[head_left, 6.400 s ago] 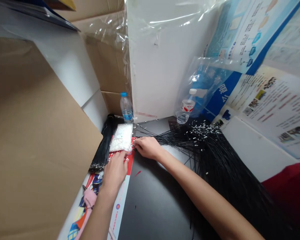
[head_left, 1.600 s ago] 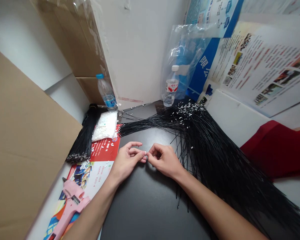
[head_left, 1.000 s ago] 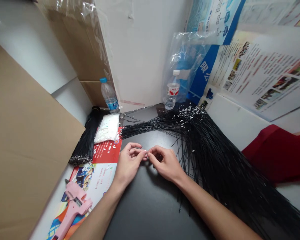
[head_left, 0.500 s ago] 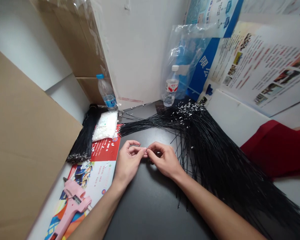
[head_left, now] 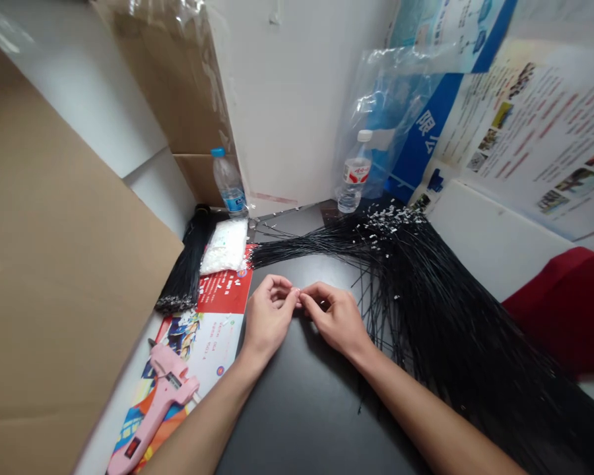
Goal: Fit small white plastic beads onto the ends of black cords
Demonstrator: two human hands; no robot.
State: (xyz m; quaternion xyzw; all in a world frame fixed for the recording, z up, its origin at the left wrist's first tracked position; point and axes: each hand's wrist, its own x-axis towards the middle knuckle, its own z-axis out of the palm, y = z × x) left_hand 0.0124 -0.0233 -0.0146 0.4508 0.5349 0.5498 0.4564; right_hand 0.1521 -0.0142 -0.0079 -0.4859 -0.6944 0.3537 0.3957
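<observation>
My left hand (head_left: pixel 272 316) and my right hand (head_left: pixel 337 319) meet fingertip to fingertip above the dark tabletop (head_left: pixel 297 402). Each is closed in a pinch, thumb against forefinger. Whatever sits between the fingertips is too small to make out. Just right of my right hand spreads a large heap of thin black wires (head_left: pixel 455 316), with small white connectors (head_left: pixel 391 221) clustered at its far end. A narrower bundle of black wires (head_left: pixel 307 244) lies across the table beyond my hands. To the left is a clear bag of small white pieces (head_left: pixel 225 247).
A pink glue gun (head_left: pixel 165 396) lies on a printed sheet (head_left: pixel 222 343) at left, near another black wire bundle (head_left: pixel 181 284). Two plastic bottles, one blue-capped (head_left: pixel 228 185) and one white-capped (head_left: pixel 355 175), stand at the back. Cardboard (head_left: pixel 64 264) rises on the left; red cloth (head_left: pixel 567 313) lies right.
The whole view has shifted, so things appear farther right. My hands stay together in nearly the same pinch, with only slight finger movement.
</observation>
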